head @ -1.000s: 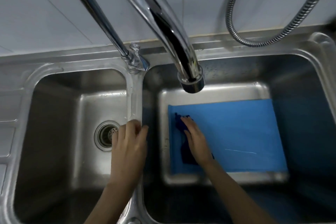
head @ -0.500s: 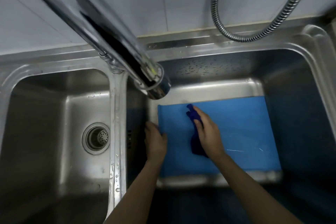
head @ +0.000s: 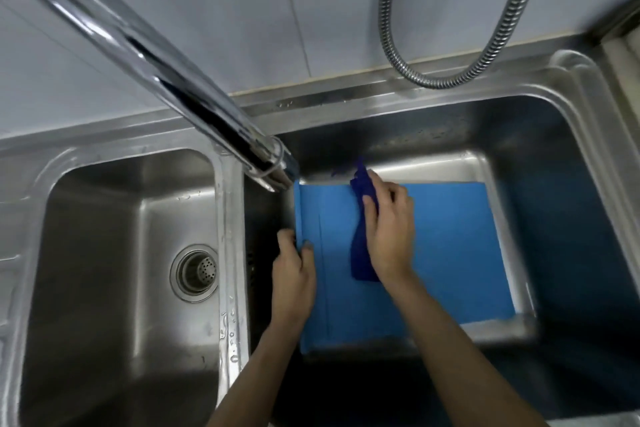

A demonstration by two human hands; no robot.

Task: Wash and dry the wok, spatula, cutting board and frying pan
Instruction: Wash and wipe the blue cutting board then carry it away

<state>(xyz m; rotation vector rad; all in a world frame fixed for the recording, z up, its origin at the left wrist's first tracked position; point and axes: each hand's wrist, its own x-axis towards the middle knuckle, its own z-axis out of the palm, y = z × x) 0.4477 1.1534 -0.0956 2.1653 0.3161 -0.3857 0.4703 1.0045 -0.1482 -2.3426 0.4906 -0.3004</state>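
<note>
Change noted: a second ago the left hand (head: 292, 282) rested on the divider (head: 230, 253) between the two basins; it now grips the left edge of the board (head: 450, 253), thumb on the top face and fingers curled round the edge. The right hand (head: 389, 232) has travelled from the near left part of the board to its far edge, carrying the cloth (head: 360, 253) with it. The right fingers are bent over the cloth and press it to the board; the cloth trails back below the palm and sticks out past the fingertips.

Location: the board lies flat on the floor of the right basin (head: 571, 218), under both hands.

Judgement: with the board now braced, the wiping stroke can bear harder without the board sliding. Only the top face appears treated so far; the underside likely remains, as does drying.

Limits of view: the faucet (head: 173, 80) spout ends just left of the right fingertips and hides the board's far left corner. No running water can be made out. The wok, spatula and frying pan are not in view. The basin's near wall is dark and unreadable.
</note>
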